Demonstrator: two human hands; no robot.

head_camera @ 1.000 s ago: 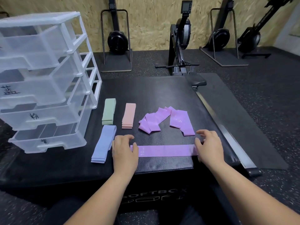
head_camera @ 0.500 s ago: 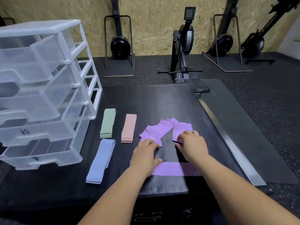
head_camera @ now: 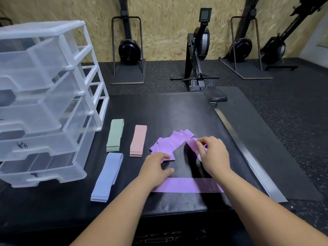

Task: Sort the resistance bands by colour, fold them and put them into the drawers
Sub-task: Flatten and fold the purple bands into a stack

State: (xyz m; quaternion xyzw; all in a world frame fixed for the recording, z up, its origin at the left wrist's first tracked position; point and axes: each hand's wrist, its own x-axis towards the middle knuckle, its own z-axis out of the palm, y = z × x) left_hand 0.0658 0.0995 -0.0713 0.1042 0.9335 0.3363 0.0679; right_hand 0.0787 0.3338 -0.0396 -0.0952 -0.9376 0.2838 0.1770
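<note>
On the black soft box (head_camera: 159, 112) lie a green folded band stack (head_camera: 115, 134), a pink stack (head_camera: 138, 140) and a blue stack (head_camera: 108, 176). One purple band (head_camera: 188, 185) lies flat near the front edge. A loose heap of purple bands (head_camera: 168, 142) sits behind it. My right hand (head_camera: 213, 155) pinches a purple band (head_camera: 192, 144) at the heap's right side and lifts it a little. My left hand (head_camera: 156, 169) rests with spread fingers on the heap's near left edge. The clear plastic drawer unit (head_camera: 44, 103) stands at the left.
The drawers have black marks on their fronts and stand partly pulled out. Rowing machines (head_camera: 198, 50) stand on the dark rubber floor by the chipboard wall behind the box. A metal rail (head_camera: 248, 157) runs along the box's right side.
Both hands left the flat purple band at the front edge and moved back to the heap. My right hand took hold of a band there and raised it.
</note>
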